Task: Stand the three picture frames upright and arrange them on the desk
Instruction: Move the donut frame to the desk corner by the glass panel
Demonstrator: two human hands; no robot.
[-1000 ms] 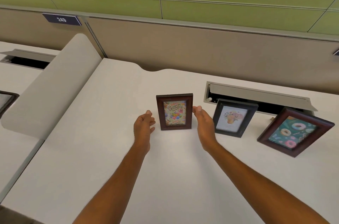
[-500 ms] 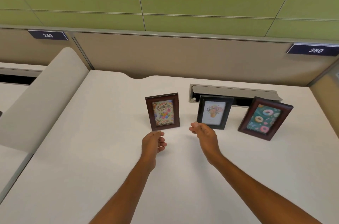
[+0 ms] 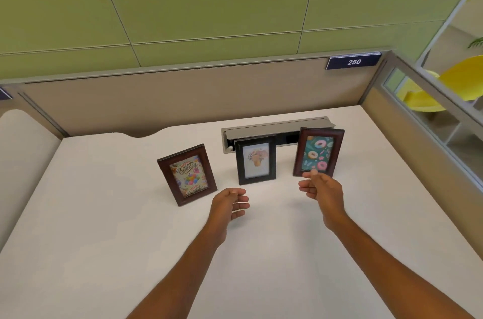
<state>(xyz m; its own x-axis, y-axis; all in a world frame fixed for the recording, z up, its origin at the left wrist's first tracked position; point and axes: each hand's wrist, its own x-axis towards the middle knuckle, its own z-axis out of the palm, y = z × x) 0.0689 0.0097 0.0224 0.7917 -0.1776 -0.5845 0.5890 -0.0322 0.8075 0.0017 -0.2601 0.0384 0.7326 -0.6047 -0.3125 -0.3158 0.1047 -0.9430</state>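
Three picture frames stand upright in a row on the white desk (image 3: pixel 104 227). A dark-brown frame with a birthday card (image 3: pixel 187 174) is on the left. A black frame with a flower picture (image 3: pixel 256 160) is in the middle. A brown frame with doughnuts (image 3: pixel 318 152) is on the right. My left hand (image 3: pixel 230 205) hovers over the desk in front of the gap between the left and middle frames, fingers loosely curled, holding nothing. My right hand (image 3: pixel 321 189) is raised just before the doughnut frame's lower edge, fingers apart; whether it touches the frame I cannot tell.
A grey cable tray with an open lid (image 3: pixel 277 130) sits in the desk behind the middle and right frames. A beige partition (image 3: pixel 183 99) bounds the back, with a sign reading 250 (image 3: pixel 354 61). A glass side panel (image 3: pixel 428 120) bounds the right.
Both hands have pulled back from the birthday frame and shifted right. My right hand now sits in front of the doughnut frame. The view has swung to the right.
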